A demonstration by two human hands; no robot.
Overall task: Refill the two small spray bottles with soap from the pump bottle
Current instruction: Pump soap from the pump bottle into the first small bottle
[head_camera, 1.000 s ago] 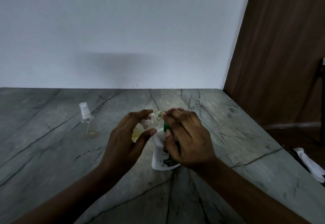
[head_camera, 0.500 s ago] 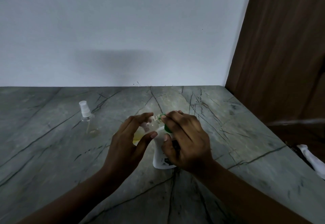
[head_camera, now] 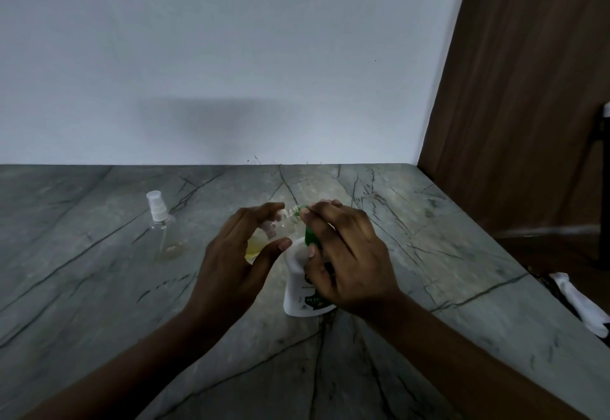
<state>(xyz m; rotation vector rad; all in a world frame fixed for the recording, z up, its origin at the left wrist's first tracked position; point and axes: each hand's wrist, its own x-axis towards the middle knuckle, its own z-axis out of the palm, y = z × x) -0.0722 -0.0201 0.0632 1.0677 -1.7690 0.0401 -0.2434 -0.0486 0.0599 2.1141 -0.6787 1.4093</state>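
Observation:
My left hand grips a small clear spray bottle with its cap off, tilted so its open neck touches the green nozzle of the white pump bottle. A little yellowish soap lies in the small bottle. My right hand rests over the pump head and wraps the pump bottle, which stands on the grey marble counter. A second small spray bottle, clear with a white cap on, stands upright to the left, apart from both hands.
A white wall rises behind the counter. A brown wooden panel stands at the right. The counter's right edge runs diagonally; beyond it, lower down, lies a white object on a dark floor.
Both hands stay in the same grips on the small bottle and the pump. The view has shifted slightly; nothing on the counter has moved.

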